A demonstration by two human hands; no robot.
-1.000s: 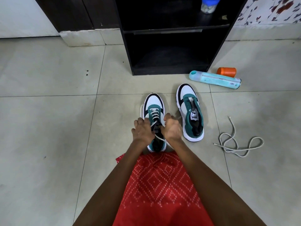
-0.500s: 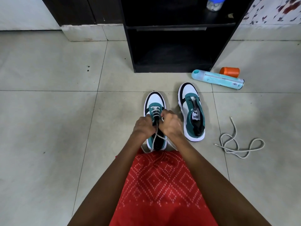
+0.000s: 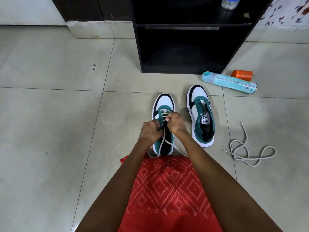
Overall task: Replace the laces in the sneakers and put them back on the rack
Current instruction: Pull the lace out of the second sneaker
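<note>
Two white, teal and black sneakers stand on the tiled floor, toes pointing at the rack. The left sneaker (image 3: pixel 164 102) carries a grey lace (image 3: pixel 161 141) threaded through its lower eyelets, with loose ends trailing back over the heel. My left hand (image 3: pixel 151 130) and my right hand (image 3: pixel 175 123) sit over its tongue, each pinching the lace with curled fingers. The right sneaker (image 3: pixel 201 114) has no lace. A second grey lace (image 3: pixel 249 151) lies looped on the floor to its right. The black rack (image 3: pixel 189 36) stands beyond, its lower shelf bare.
A light blue spray can (image 3: pixel 229 82) lies on its side beside an orange cap (image 3: pixel 242 75), right of the rack's foot. A blue-lidded jar (image 3: pixel 229 2) stands on the rack's upper shelf. My red patterned garment (image 3: pixel 168 193) covers my lap.
Both hands have moved forward along the left sneaker, from near its heel opening up to the middle eyelets, and drawn closer together. The lace ends now trail behind them.
</note>
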